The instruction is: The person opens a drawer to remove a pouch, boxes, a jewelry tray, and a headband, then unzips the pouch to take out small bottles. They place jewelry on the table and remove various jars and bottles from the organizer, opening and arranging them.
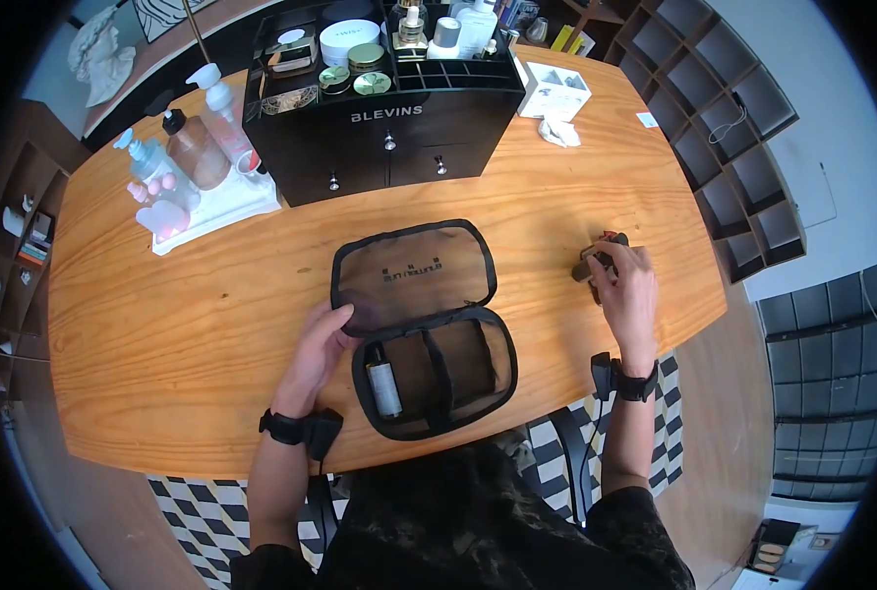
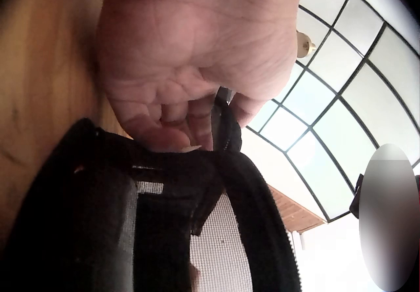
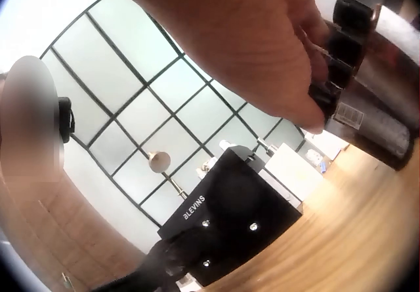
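A black-edged mesh case (image 1: 438,417) lies unfolded on the table, lid (image 1: 414,280) away from the body, a small bottle with a pale label (image 1: 383,385) in its left compartment. At the case's left side my left hand (image 1: 321,349) grips the edge near the hinge; in the left wrist view the fingers of my left hand (image 2: 197,62) curl at the black trim (image 2: 177,167). To the right of the case, my right hand (image 1: 629,295) pinches a small dark bottle (image 1: 583,269) by its top, beside other small bottles. In the right wrist view that dark bottle (image 3: 374,128) shows a barcode.
A black drawer organizer (image 1: 360,147) topped with jars and bottles stands at the back. Left of it, a white tray (image 1: 217,223) holds pump bottles. A small white box (image 1: 555,93) and a crumpled tissue (image 1: 559,131) sit to its right.
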Tool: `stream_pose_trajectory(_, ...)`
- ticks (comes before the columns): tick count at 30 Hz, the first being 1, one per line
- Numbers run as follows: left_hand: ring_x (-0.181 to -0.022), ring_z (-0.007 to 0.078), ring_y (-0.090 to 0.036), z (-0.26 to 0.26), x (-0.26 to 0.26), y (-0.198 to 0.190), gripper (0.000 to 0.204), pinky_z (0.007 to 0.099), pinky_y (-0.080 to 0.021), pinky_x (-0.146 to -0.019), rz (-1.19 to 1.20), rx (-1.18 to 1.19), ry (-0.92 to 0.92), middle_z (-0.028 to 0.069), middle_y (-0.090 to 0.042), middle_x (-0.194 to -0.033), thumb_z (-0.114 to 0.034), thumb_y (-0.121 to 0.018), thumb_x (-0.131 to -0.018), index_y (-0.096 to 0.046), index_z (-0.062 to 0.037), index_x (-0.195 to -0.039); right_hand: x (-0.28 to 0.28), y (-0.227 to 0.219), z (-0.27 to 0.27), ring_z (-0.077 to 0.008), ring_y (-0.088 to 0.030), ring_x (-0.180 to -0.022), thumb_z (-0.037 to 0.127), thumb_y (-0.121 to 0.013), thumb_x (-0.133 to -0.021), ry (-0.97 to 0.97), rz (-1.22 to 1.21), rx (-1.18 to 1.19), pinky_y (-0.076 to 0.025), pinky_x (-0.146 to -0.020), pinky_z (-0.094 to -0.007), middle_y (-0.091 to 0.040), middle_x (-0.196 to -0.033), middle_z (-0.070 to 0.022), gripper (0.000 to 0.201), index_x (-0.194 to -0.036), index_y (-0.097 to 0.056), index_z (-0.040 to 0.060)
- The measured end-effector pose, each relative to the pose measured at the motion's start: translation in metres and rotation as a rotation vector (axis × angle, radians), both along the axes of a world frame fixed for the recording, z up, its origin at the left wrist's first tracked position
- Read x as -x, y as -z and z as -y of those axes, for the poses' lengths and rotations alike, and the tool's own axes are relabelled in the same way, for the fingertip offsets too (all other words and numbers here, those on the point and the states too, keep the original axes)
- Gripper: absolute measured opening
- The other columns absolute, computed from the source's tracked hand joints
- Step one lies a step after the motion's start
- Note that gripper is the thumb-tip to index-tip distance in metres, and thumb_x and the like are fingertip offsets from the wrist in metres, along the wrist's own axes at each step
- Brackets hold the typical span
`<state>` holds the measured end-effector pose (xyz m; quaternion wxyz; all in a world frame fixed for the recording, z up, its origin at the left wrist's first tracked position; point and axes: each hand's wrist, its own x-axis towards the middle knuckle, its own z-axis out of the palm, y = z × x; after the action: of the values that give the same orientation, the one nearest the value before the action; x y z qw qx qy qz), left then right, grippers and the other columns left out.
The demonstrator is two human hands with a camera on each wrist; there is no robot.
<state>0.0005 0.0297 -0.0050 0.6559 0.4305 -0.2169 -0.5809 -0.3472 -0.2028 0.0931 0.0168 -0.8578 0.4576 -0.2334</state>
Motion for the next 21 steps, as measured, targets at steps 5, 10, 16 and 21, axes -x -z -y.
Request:
stream_pose_trajectory(5,-0.111,0.0213,-0.071,0.001,0.0,-0.004,0.041,0.037,-0.057,-0.094,-0.024,0.013,0.02,0.0119,-0.075,-0.121,-0.03,-0.063,-0.105,-0.067,0.0011,-0.131,-0.005,-0.004,-0.002,-0.0363,-0.067,-0.102,0.008,-0.081,-0.087,-0.003,0.032,0.116,-0.056,-0.085,-0.0442,-0.074,-0.11,-0.0156,0.024,-0.11,-0.075,0.004)
stream_pose_trajectory(10,-0.117,0.0208,-0.069,-0.002,0.003,-0.008,0.048,0.0367,-0.057,-0.094,-0.015,-0.002,0.002,0.0115,-0.071,-0.131,-0.031,-0.067,-0.103,-0.062,0.0007,-0.139,-0.044,-0.04,-0.064,-0.028,-0.069,-0.094,0.0,-0.078,-0.088,-0.148,0.149,-0.015,-0.053,-0.069,-0.0351,-0.073,-0.106,-0.012,0.02,-0.108,-0.074,0.0015)
stream_pose_trajectory(16,-0.12,0.0215,-0.067,-0.003,-0.005,0.003,0.05,0.0367,-0.055,-0.099,0.002,-0.005,0.065,0.0122,-0.071,-0.132,-0.031,-0.067,-0.102,-0.061,0.0012,-0.14,-0.131,-0.031,-0.144,-0.0353,-0.071,-0.081,0.01,-0.078,-0.092,-0.786,0.074,-0.39,-0.058,-0.07,-0.0439,-0.07,-0.089,-0.0155,0.021,-0.108,-0.068,-0.0006)
stream_pose_trajectory(21,-0.119,0.0232,-0.069,-0.001,-0.005,-0.001,0.047,0.037,-0.055,-0.101,0.054,-0.034,0.083,0.0152,-0.071,-0.132,-0.029,-0.066,-0.101,-0.064,0.0037,-0.135,-0.162,0.011,-0.153,-0.0403,-0.072,-0.084,0.016,-0.081,-0.09,-0.752,-0.199,-0.472,-0.059,-0.069,-0.0469,-0.068,-0.088,-0.019,0.038,-0.115,-0.059,-0.0015)
